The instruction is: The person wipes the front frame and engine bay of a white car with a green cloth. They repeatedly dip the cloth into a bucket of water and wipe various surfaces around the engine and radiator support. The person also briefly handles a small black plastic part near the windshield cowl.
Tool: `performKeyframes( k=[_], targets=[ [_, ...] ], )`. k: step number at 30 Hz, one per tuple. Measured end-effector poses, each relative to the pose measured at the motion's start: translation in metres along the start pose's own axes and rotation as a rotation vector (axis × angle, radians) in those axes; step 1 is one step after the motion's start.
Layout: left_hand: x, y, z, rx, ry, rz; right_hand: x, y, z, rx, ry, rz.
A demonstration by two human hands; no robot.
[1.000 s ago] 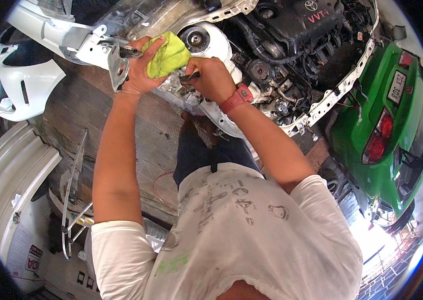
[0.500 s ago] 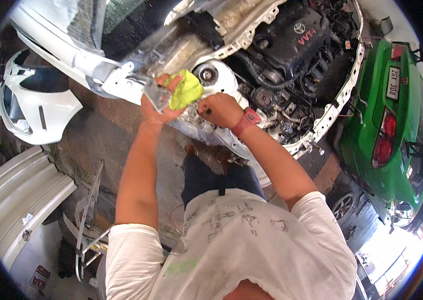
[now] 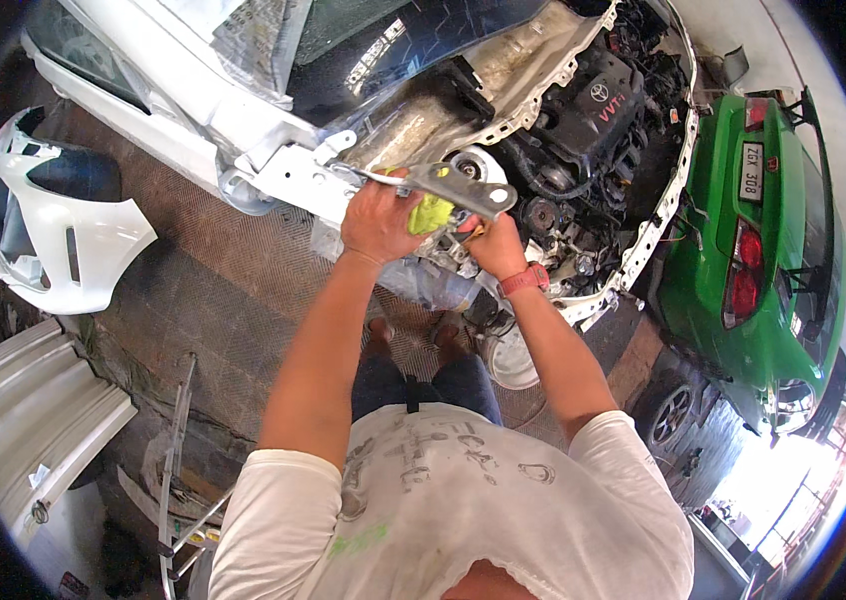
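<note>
My left hand (image 3: pixel 381 222) is closed around a crumpled yellow-green cloth (image 3: pixel 431 214), below a grey metal bracket (image 3: pixel 463 186) with a rounded, holed end. The bracket reaches over both hands from the white car's fender area; whether it is fixed there I cannot tell. Just under its rounded end, my right hand (image 3: pixel 498 246) has its fingers curled together. Something small and orange-yellow shows at those fingertips, too little to name. A red watch (image 3: pixel 524 280) is on my right wrist. Beyond the hands lies the open engine bay, with a black engine cover (image 3: pixel 598 108).
A white bumper cover (image 3: pixel 93 235) stands on the floor at left, above a ribbed pale panel (image 3: pixel 38 410) and a metal ladder (image 3: pixel 175 470). At right are a green car (image 3: pixel 733 240) and a wheel (image 3: pixel 671 412). A round pale container (image 3: pixel 511 358) sits near my feet.
My view has shifted, and both hands appear farther right and slightly lower. The bracket now extends across above them; before, it was beside my left hand. Less of the cloth shows.
</note>
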State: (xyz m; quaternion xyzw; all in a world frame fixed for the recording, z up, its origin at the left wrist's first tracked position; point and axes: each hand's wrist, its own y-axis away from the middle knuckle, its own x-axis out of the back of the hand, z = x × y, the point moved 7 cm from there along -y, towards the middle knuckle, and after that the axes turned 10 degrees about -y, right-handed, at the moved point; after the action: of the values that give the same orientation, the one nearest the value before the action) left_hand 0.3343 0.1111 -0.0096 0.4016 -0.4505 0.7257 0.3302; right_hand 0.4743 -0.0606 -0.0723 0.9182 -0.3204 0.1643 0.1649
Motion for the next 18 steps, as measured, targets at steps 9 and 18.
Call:
performKeyframes(
  k=[9, 18],
  targets=[
    [0.001, 0.001, 0.001, -0.051, 0.009, -0.029, 0.098, 0.057, -0.049, -0.06, 0.278, 0.45],
    [0.018, -0.003, 0.03, -0.116, -0.066, -0.211, -0.011, 0.138, -0.087, 0.163, 0.106, 0.461]
  ],
)
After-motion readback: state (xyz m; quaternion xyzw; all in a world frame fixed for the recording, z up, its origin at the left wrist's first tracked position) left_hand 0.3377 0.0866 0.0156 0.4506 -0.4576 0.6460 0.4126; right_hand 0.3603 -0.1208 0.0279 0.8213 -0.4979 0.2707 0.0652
